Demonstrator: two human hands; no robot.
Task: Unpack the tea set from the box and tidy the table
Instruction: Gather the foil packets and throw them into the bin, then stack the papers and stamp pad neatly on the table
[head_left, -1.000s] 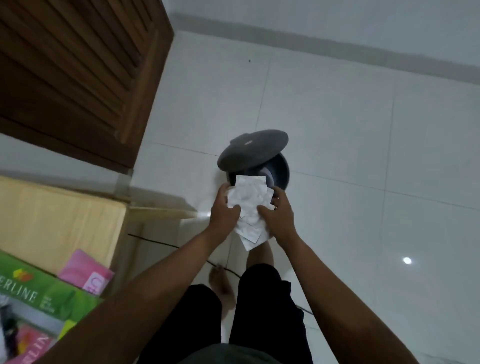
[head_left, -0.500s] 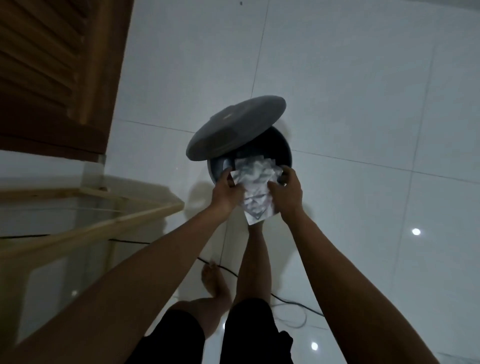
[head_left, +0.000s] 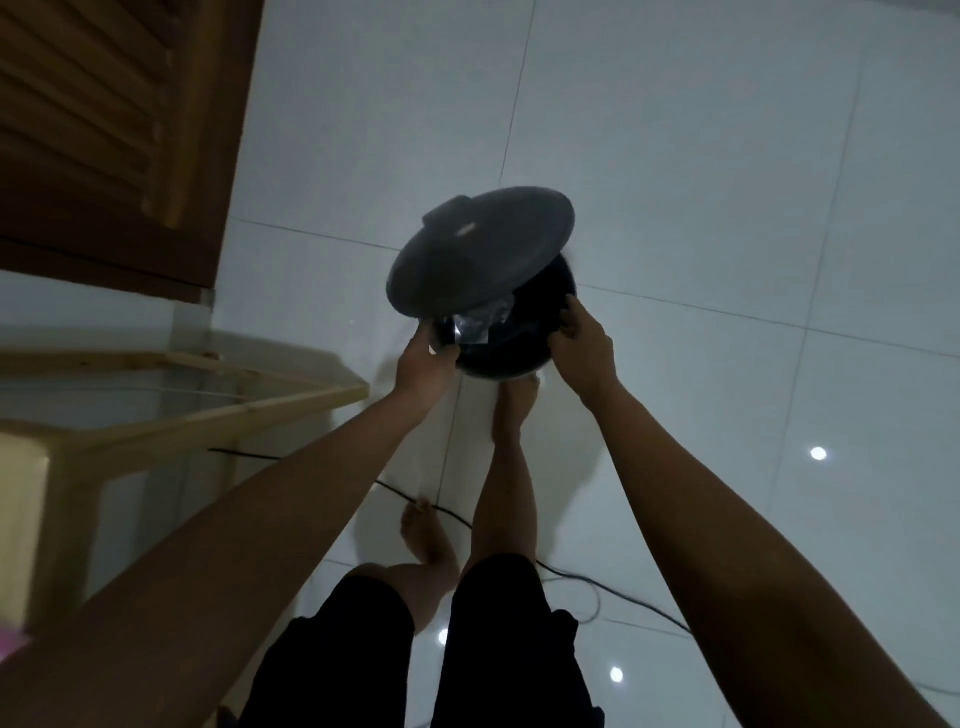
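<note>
A dark round pedal bin (head_left: 519, 358) stands on the white tiled floor with its grey lid (head_left: 480, 252) tilted up. Crumpled white wrapping paper (head_left: 480, 325) lies inside the bin, partly under the lid. My left hand (head_left: 428, 358) is at the bin's left rim, its fingers curled near the paper; whether it still touches the paper is unclear. My right hand (head_left: 579, 338) hovers at the right rim with its fingers bent and nothing in it. The tea set and the box are out of view.
A pale wooden table (head_left: 197, 410) with a glass shelf stands at the left. A brown louvred door (head_left: 119, 130) is at the upper left. A black cable (head_left: 587, 582) runs over the floor by my bare feet (head_left: 426, 535).
The bundle of paper left both hands and dropped into the bin. My hands have spread apart to the bin's two sides. The camera has tipped further down toward the bin.
</note>
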